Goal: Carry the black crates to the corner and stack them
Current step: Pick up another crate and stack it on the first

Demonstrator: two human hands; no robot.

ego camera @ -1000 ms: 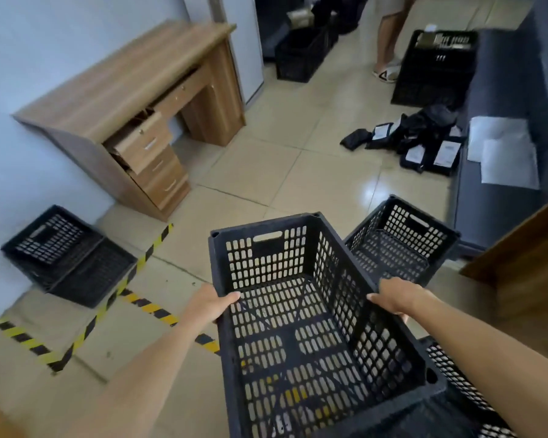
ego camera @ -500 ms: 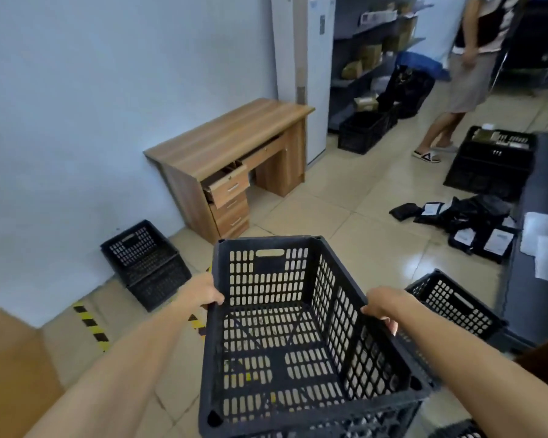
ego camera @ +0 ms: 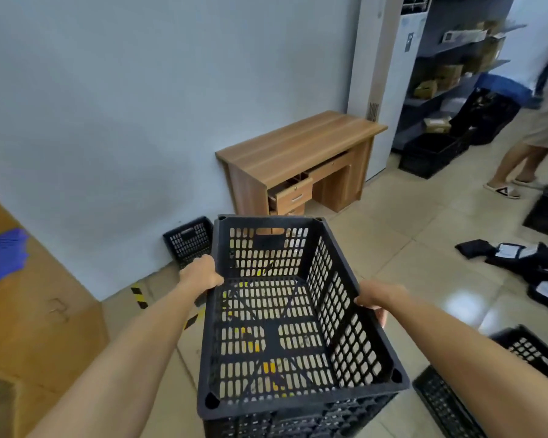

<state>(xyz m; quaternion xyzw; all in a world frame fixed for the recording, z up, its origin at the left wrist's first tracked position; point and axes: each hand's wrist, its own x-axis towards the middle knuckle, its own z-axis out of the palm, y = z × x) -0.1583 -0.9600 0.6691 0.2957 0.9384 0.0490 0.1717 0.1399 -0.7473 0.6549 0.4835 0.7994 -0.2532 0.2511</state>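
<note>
Head cam: black crate (ego camera: 285, 314) held up, near centre, empty. Left hand (ego camera: 201, 275) clenched on its left rim, right hand (ego camera: 377, 298) clenched on right rim w/ fingers wrapped under the edge. Crate off the floor, so mid-carry. Far left by the wall, next to the wooden desk (ego camera: 301, 147), sits a crate on the floor (ego camera: 189, 240), prob the stack spot; looks like just one there. Near right, another crate (ego camera: 519, 346) waiting. Left to do: walk over, set this one on top, fetch the rest.
</note>
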